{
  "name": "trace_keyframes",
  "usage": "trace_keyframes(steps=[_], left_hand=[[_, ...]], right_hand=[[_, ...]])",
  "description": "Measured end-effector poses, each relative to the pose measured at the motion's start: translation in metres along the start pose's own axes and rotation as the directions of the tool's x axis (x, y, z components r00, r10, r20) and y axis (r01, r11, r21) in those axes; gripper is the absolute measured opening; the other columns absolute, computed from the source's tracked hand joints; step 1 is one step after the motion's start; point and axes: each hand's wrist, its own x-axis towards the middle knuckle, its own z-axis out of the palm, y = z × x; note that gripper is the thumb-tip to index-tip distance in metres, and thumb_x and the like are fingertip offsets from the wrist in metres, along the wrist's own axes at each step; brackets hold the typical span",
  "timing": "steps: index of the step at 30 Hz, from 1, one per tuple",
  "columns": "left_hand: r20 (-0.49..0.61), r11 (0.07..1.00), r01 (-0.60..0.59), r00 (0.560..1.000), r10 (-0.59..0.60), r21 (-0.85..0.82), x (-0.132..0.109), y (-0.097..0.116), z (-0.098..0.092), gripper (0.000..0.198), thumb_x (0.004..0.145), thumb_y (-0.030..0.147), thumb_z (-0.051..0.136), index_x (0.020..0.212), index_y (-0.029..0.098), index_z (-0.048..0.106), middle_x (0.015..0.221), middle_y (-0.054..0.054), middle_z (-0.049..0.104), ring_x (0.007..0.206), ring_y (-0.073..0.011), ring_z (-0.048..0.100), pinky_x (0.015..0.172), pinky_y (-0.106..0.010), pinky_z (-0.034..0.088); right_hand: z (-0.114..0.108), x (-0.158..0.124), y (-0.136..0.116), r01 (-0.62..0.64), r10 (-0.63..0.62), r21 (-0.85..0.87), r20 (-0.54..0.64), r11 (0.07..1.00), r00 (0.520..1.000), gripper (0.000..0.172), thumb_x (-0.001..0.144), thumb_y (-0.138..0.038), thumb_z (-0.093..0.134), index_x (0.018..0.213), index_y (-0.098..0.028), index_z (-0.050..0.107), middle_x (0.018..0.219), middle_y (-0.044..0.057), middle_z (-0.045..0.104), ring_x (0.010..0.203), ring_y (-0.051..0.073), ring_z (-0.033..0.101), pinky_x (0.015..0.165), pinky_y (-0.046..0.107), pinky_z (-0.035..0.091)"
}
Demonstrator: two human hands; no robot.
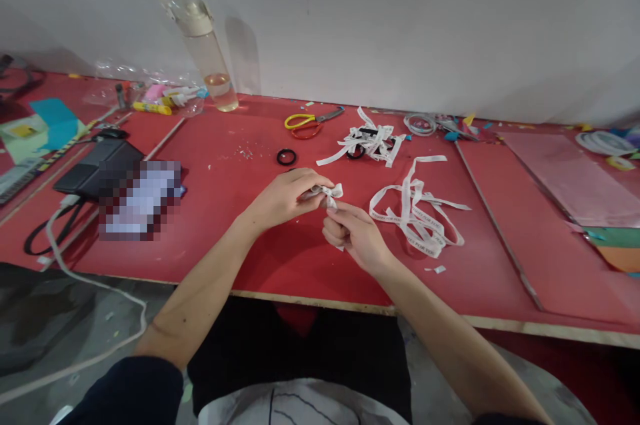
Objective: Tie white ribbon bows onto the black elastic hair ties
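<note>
Both my hands meet over the middle of the red table [240, 238]. My left hand [285, 197] pinches a small white ribbon bow [331, 193] from the left. My right hand [353, 233] is closed below and right of it, fingertips gripping the bow's lower end. A loose tangle of white printed ribbon [417, 212] lies just right of my right hand. A pile of ribbon bows [373, 140] sits farther back, and a black ring [287, 157] lies behind my left hand.
Yellow-handled scissors [310, 122] lie at the back centre. A clear water bottle [210, 58] stands by the wall. A black pouch [97, 165], a white cable [75, 272] and coloured paper [45, 128] lie at left. A pink sheet [570, 175] rests at right.
</note>
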Motion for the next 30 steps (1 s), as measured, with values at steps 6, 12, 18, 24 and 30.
trace_keyframes(steps=[6, 12, 18, 24, 30], left_hand=[[-0.061, 1.0, -0.011, 0.998, 0.013, 0.024, -0.001, -0.003, 0.003, 0.016, 0.092, 0.018, 0.059, 0.106, 0.019, 0.067, 0.093, -0.004, 0.07, 0.078, -0.0118, 0.062, 0.072, -0.022, 0.048], [-0.085, 0.999, 0.006, 0.996, -0.003, 0.042, 0.0, -0.003, 0.005, 0.015, 0.092, 0.019, 0.058, 0.103, 0.019, 0.068, 0.088, -0.003, 0.069, 0.075, -0.0115, 0.061, 0.07, -0.022, 0.047], [-0.12, 0.994, -0.03, 0.992, 0.043, 0.107, -0.001, -0.01, 0.006, 0.014, 0.093, 0.02, 0.057, 0.102, 0.019, 0.068, 0.083, -0.002, 0.069, 0.072, -0.0116, 0.06, 0.067, -0.022, 0.046], [-0.133, 0.986, -0.044, 0.989, 0.066, 0.161, -0.002, -0.012, 0.009, 0.014, 0.093, 0.02, 0.056, 0.1, 0.019, 0.068, 0.089, -0.004, 0.073, 0.079, -0.0132, 0.064, 0.072, -0.024, 0.048], [-0.085, 0.99, -0.008, 0.996, 0.02, 0.14, -0.001, -0.009, 0.006, 0.015, 0.095, 0.024, 0.054, 0.1, 0.019, 0.068, 0.087, -0.003, 0.072, 0.075, -0.0127, 0.063, 0.069, -0.023, 0.047]], right_hand=[[0.0, 0.0, 0.004, 0.025, -0.024, -0.054, 0.028, 0.998, 0.999, 0.018, 0.092, -0.029, 0.053, 0.079, -0.018, 0.048, 0.051, -0.012, 0.023, 0.043, 0.004, 0.017, 0.045, 0.023, 0.013], [-0.002, 0.001, 0.007, 0.067, -0.063, -0.175, 0.028, 0.982, 0.998, 0.021, 0.093, -0.033, 0.053, 0.078, -0.019, 0.048, 0.05, -0.011, 0.027, 0.043, 0.004, 0.02, 0.045, 0.023, 0.016], [-0.004, -0.001, 0.008, 0.089, -0.088, -0.293, 0.017, 0.952, 0.996, 0.024, 0.097, -0.034, 0.047, 0.098, -0.014, 0.06, 0.052, -0.01, 0.027, 0.045, 0.006, 0.022, 0.046, 0.023, 0.018], [-0.005, -0.002, 0.009, 0.083, -0.08, -0.339, 0.024, 0.937, 0.996, 0.026, 0.098, -0.032, 0.045, 0.102, -0.014, 0.063, 0.052, -0.01, 0.028, 0.046, 0.006, 0.024, 0.048, 0.023, 0.021], [-0.001, -0.003, 0.007, 0.067, -0.059, -0.247, 0.04, 0.967, 0.997, 0.023, 0.095, -0.032, 0.049, 0.098, -0.014, 0.062, 0.051, -0.01, 0.027, 0.044, 0.005, 0.02, 0.045, 0.022, 0.017]])
